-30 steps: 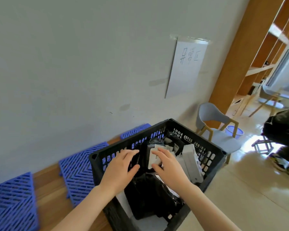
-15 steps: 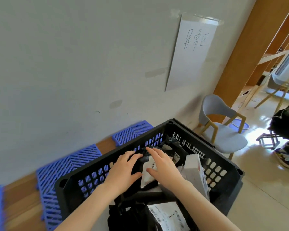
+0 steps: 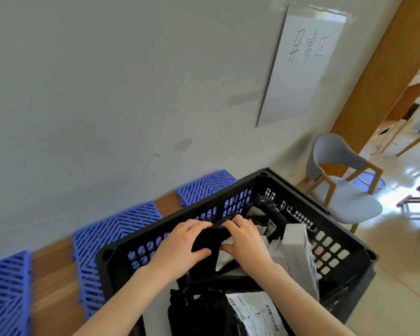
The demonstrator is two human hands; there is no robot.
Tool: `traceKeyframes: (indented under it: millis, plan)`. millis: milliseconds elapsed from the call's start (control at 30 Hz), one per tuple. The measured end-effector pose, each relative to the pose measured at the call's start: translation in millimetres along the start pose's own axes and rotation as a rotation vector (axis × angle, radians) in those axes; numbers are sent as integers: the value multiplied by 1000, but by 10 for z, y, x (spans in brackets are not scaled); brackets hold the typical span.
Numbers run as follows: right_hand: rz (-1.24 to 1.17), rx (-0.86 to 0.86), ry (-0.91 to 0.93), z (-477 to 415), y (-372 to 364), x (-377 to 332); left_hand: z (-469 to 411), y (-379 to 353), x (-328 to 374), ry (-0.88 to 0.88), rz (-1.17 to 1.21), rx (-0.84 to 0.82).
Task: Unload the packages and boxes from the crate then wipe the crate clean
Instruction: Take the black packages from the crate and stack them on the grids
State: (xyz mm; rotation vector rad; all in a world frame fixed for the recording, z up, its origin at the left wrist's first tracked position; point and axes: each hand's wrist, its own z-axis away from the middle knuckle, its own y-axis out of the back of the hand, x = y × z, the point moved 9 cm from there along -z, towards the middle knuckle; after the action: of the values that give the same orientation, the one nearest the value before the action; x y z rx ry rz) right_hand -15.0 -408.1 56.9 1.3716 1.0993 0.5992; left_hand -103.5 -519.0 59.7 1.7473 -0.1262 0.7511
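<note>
The black crate [image 3: 143,232] is seen packed, standing by the wall [image 3: 107,93], and inside it, toward the far side, a black package [image 3: 210,237] is gripped at both ends: the left hand [image 3: 180,246] is curled round its left end, the right hand [image 3: 246,240] is wrapped over its right. It is hemmed in by a labelled black bag [image 3: 204,316] in front, upright white boxes [image 3: 298,253] to the right and smaller black parcels [image 3: 264,214] behind.
</note>
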Motion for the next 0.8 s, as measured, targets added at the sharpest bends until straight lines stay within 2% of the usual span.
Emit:
traceKeyframes:
  millis: [167,367,533,633,800]
  plan:
    - [-152,192,11,289,427,-264,355,114,152,-13,29,-28]
    - [-310,331,4,676,930,-724,914,529,314,-54,61,159]
    - [-474,330,-2,940,1141,-1206,1487,924,382,-69,54,346]
    - [-552,387,-2,1050,1269,-1479,1826,1143,354,-64,45,450]
    - [-606,434,75,1064,1409,-2061,2288,1474,203,-15,21,596]
